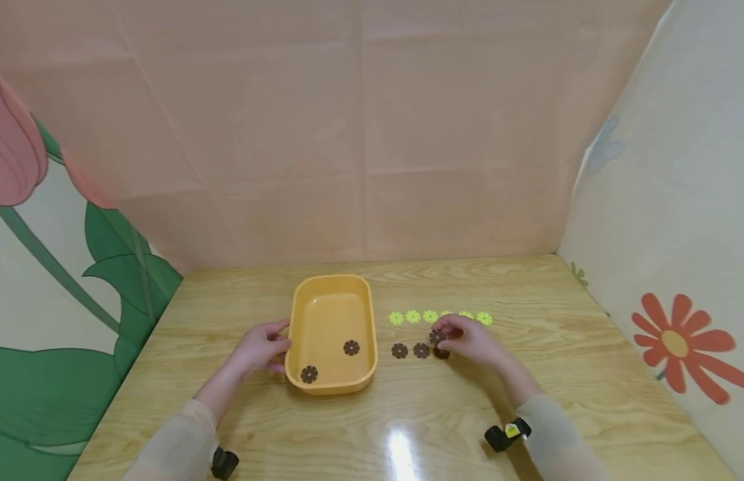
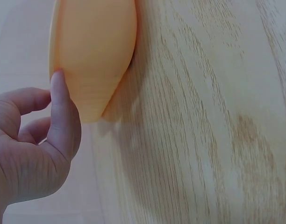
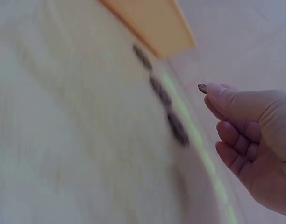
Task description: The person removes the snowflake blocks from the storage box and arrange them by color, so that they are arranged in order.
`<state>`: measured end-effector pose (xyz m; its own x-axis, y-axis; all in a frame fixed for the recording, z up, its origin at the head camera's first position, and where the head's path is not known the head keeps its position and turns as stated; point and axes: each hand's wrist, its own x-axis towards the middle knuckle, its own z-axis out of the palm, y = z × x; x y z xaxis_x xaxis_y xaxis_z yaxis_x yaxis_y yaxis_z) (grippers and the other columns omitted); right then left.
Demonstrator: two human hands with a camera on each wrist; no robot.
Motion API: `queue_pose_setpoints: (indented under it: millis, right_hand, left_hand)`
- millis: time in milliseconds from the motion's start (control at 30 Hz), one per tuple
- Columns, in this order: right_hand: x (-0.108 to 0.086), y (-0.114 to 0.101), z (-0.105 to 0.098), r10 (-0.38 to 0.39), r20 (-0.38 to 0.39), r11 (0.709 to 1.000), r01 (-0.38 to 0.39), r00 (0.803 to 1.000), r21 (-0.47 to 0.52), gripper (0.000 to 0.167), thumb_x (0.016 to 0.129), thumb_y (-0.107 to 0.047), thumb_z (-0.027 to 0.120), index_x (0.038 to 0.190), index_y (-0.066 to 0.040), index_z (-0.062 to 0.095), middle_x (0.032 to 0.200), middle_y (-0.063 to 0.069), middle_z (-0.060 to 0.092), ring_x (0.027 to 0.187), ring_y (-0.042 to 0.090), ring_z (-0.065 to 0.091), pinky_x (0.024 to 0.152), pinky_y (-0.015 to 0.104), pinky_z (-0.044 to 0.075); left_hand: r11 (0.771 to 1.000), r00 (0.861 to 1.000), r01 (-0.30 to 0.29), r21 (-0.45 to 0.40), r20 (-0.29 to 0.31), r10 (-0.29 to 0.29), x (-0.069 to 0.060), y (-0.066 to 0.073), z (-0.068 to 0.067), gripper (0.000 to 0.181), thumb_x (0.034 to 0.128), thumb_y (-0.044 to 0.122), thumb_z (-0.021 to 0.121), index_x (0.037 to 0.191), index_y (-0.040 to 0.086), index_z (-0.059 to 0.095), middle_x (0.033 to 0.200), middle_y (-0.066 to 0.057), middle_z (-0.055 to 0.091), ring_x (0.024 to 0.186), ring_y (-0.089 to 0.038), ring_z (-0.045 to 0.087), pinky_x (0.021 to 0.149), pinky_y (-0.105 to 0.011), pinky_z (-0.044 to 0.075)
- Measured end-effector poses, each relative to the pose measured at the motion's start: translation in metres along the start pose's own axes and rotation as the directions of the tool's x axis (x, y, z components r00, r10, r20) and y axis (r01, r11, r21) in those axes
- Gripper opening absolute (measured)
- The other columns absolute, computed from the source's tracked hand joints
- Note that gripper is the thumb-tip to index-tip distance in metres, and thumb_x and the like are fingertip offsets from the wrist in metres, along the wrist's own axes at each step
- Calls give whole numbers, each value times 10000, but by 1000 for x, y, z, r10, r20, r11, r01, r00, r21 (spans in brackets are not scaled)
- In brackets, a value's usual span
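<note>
An orange-yellow plastic tray (image 1: 331, 389) stands on the table, with two dark brown flower-shaped discs in it: one disc (image 1: 351, 347) at its right side, another disc (image 1: 309, 374) at its near left. My left hand (image 1: 262, 349) touches the tray's left outer wall with its fingertips, and no finger shows inside the tray. Between thumb and forefinger, my right hand (image 1: 472, 341) pinches a brown flower-shaped disc (image 3: 202, 88) above the table. Below it lies a short row of brown discs (image 1: 421, 350), the rightmost partly covered by the held one.
Behind the brown row runs a row of several yellow-green flower-shaped discs (image 1: 412, 316), partly hidden by my right hand. A pink backdrop (image 1: 359, 167) rises at the table's (image 1: 323, 441) far edge, with flower-printed sheets on both sides.
</note>
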<state>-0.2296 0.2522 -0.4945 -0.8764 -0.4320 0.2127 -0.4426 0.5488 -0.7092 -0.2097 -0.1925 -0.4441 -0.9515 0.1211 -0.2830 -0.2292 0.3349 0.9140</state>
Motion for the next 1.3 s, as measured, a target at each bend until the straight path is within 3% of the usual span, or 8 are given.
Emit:
queue_pose_setpoints:
  millis: [233, 533, 767, 1100, 1300]
  right_hand:
    - [-29, 27, -19, 55, -79, 997, -59, 995, -47, 291, 838, -79, 776, 1111, -41, 684, 975, 3, 667, 892, 130, 604, 784, 244, 564]
    - [-42, 30, -24, 129, -18, 992, -129, 992, -13, 290, 854, -109, 764, 1123, -52, 672, 982, 3, 665, 906, 171, 617, 815, 265, 569]
    - [-41, 33, -18, 120, -10, 992, -121, 993, -44, 286, 847, -166, 779, 1110, -107, 686, 989, -35, 654, 910, 165, 607, 817, 276, 562]
    - [-41, 37, -11, 76, -50, 995, -80, 996, -67, 296, 811, -142, 806, 1087, -105, 706, 965, -40, 637, 876, 152, 573, 768, 265, 551]
    - [-41, 37, -10, 24, -63, 990, -32, 998, -135, 291, 809, -164, 815, 1080, -129, 714, 999, -63, 648, 922, 157, 583, 832, 311, 553]
  left_hand:
    - [1000, 1000, -2, -3, 12, 2, 0, 0, 0, 573, 948, -4, 597, 1483, -21, 393, 979, -148, 530, 761, -210, 620, 628, -398, 651]
    - [1000, 1000, 4, 3, 14, -4, 1, 0, -1, 587, 946, -4, 591, 1492, -20, 375, 979, -146, 524, 748, -202, 620, 622, -371, 650]
    - [1000, 1000, -3, 12, -1, 3, 1, -1, 0, 571, 945, -10, 596, 1481, -18, 400, 972, -154, 528, 769, -222, 625, 612, -379, 649]
    - [1000, 1000, -5, 19, 2, 5, 1, -1, 0, 581, 944, -2, 599, 1486, -15, 391, 976, -153, 539, 738, -213, 622, 600, -369, 647]
    - [1000, 1000, 4, 29, -7, -3, 1, -1, 0, 575, 951, 3, 598, 1489, -6, 394, 993, -156, 530, 741, -216, 622, 604, -373, 647]
